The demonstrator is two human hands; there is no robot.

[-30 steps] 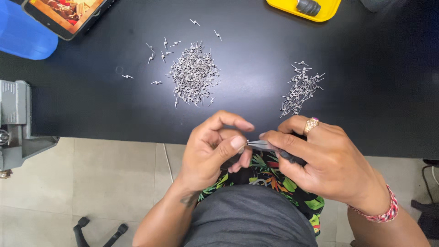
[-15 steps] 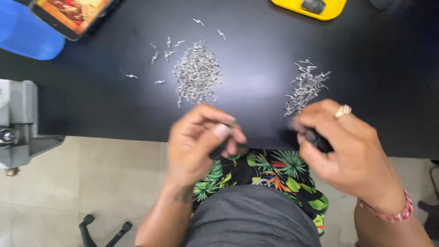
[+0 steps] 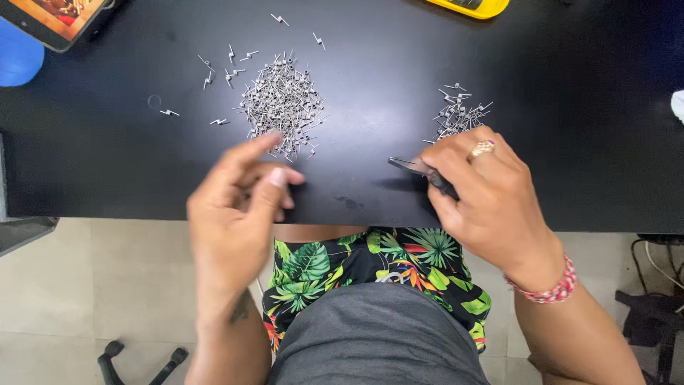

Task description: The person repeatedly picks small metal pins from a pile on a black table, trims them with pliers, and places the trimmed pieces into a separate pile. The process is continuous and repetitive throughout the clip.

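Observation:
A black table (image 3: 370,64) carries a large pile of small metal wire pieces (image 3: 281,103) left of centre and a smaller pile (image 3: 459,114) to the right. My left hand (image 3: 239,203) hovers at the near edge of the large pile, its forefinger stretched toward the pieces and thumb close to it; nothing shows between them. My right hand (image 3: 484,192), with a ring and a red-and-white bracelet, grips dark pliers (image 3: 420,170) whose tips point left over the table, just below the smaller pile.
Loose wire pieces (image 3: 228,60) lie scattered above and left of the big pile. A tablet (image 3: 53,18) and a blue object (image 3: 18,60) sit at the far left, a yellow object (image 3: 474,6) at the top edge. Tiled floor shows below the table edge.
Both hands have separated and risen from my lap onto the table. The left moved up to the large pile; the right carried the pliers toward the smaller pile.

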